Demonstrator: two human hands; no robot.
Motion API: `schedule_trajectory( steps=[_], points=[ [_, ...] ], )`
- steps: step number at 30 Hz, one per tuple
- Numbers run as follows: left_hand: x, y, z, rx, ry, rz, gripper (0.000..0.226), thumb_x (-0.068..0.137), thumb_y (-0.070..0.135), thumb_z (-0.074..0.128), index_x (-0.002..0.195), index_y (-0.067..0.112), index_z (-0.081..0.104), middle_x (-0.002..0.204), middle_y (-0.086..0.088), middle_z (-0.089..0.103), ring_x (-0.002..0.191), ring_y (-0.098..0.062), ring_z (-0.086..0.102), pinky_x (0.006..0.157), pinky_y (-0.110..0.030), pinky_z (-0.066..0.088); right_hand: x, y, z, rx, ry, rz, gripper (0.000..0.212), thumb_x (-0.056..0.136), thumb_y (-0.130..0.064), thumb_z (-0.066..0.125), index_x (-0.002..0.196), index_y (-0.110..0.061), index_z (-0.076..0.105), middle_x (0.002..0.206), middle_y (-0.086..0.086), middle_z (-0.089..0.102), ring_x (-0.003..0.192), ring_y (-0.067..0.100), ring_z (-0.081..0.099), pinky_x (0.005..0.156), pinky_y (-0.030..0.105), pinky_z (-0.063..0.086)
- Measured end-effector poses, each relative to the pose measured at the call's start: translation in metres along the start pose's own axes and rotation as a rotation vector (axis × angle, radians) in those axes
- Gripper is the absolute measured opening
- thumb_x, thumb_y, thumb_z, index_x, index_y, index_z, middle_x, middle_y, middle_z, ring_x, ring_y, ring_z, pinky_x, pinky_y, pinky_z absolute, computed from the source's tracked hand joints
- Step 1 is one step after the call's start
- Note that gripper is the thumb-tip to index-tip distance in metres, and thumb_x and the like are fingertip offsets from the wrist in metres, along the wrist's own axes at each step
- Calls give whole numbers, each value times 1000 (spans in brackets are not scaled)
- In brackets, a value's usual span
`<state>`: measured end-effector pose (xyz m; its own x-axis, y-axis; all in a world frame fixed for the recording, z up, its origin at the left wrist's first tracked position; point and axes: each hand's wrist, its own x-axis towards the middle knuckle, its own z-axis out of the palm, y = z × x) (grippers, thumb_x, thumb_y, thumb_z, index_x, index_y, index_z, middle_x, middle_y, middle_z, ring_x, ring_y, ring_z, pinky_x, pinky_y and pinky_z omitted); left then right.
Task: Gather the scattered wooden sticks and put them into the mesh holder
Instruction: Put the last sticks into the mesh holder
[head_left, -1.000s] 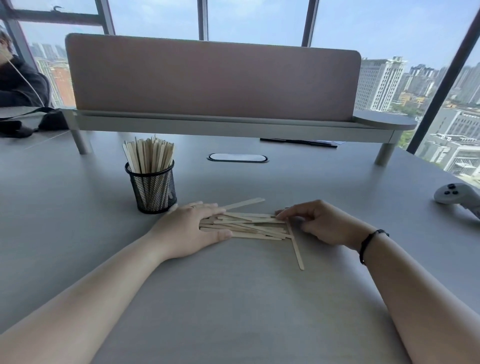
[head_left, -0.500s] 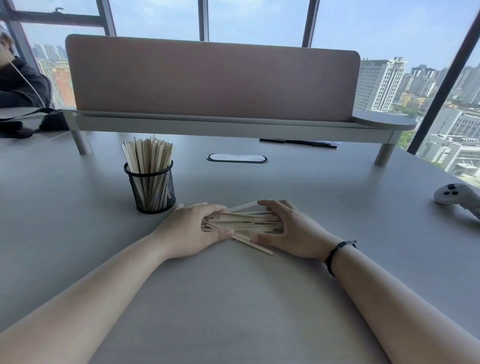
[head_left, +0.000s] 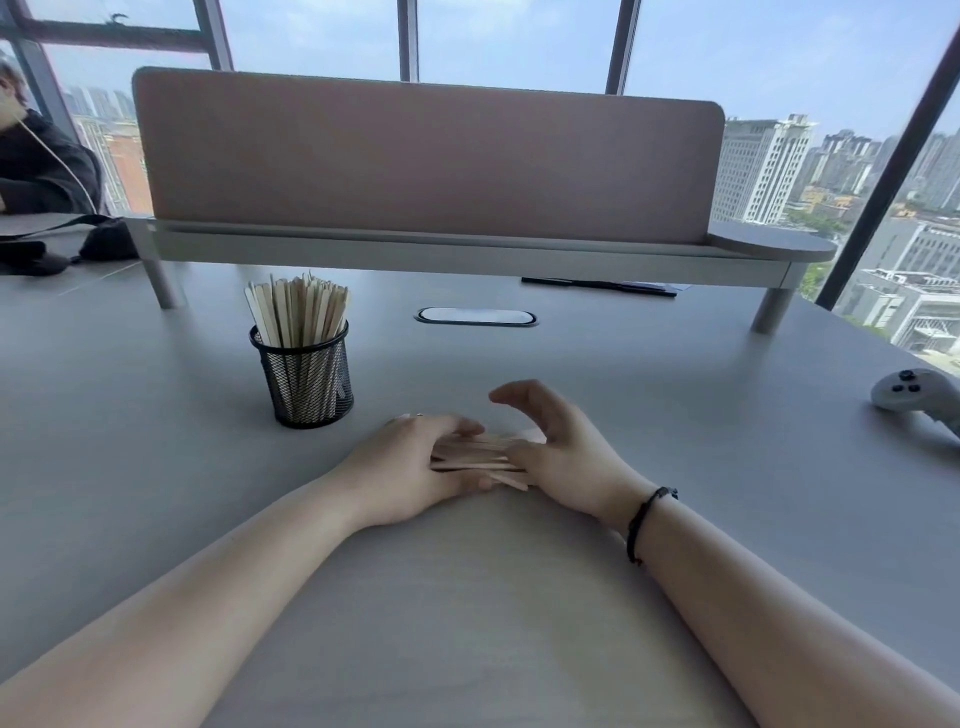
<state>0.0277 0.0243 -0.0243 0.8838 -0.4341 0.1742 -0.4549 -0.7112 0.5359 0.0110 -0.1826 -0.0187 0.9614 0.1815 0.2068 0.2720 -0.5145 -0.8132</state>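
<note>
On the grey desk (head_left: 156, 467) in front of us, below a pink divider (head_left: 426, 161) that walls off the far side from the windows, we corral the last loose sticks (head_left: 475, 456) into one flat bundle lying between our two hands, just short of the mesh holder (head_left: 306, 379). Our left hand (head_left: 410, 467) lies low on the desk, fingers pressed together and laid over the near end of the bundle, thumb beneath it, apparently to pin the pile so it cannot skid. Our right hand (head_left: 556, 452) stands on edge against the other end, thumb resting on the sticks, fingers loosely curved and lifted clear above them, seemingly acting as a wall that squares the ends; whether it truly grips anything we cannot tell. The holder stands upright near and left of the bundle, already packed with sticks that fan above its rim, which suggests most of the job is done and space inside is tight. A white controller (head_left: 914, 395) rests well apart at the right edge. A thin black band (head_left: 647, 514) circles our right wrist.
</note>
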Motion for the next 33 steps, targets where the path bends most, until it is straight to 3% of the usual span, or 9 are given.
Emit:
schedule_trajectory(
  steps=[4,8,10,13,17,21,27,33],
  points=[
    [1,2,4,15,-19,109,43,90,48,68,132,36,62,120,14,63,114,-6,55,99,-30,45,-2,6,-15,-99,70,43,53,84,-44,66,133,-31,54,136,-17,56,128,-2,48,110,29,37],
    [2,4,7,123,-70,106,39,97,51,53,133,37,60,117,9,54,115,-15,48,99,-35,42,-1,4,-7,-310,-39,55,70,84,-72,48,143,-34,44,140,-11,55,128,7,51,106,31,40],
    [1,7,7,202,-63,138,41,97,47,43,130,32,62,116,5,55,111,-21,52,97,-38,44,-1,2,-4,-308,-64,41,67,89,-71,43,144,-33,44,136,-11,59,126,8,53,105,32,40],
    [0,11,7,363,-38,209,32,98,24,43,124,22,62,116,0,55,110,-26,56,90,-40,48,-1,0,-7,-235,-37,52,57,95,-63,39,141,-29,49,131,-13,62,122,6,56,101,28,41],
    [0,32,7,604,-55,145,27,98,11,36,121,14,52,118,-6,47,110,-32,53,84,-41,45,-2,-2,-7,-226,-35,37,44,100,-56,36,127,-30,59,113,-19,65,108,1,58,87,15,41],
    [1,46,10,721,-69,77,37,96,2,33,131,7,44,126,-13,44,119,-34,49,93,-43,43,-3,-3,-6,-215,-46,0,42,102,-53,33,121,-29,61,110,-16,66,106,6,58,90,25,43],
    [-1,36,8,763,-49,87,32,91,4,41,122,9,44,127,-14,48,119,-34,50,100,-42,42,-1,4,-7,-28,73,13,58,94,-66,34,136,-31,51,116,-10,67,115,9,59,102,33,44],
    [0,23,7,623,166,212,40,82,1,43,121,4,50,114,-18,57,103,-40,59,87,-43,45,0,3,-14,360,276,100,40,99,-58,32,117,-35,59,107,0,72,103,9,66,99,36,49]
  ],
)
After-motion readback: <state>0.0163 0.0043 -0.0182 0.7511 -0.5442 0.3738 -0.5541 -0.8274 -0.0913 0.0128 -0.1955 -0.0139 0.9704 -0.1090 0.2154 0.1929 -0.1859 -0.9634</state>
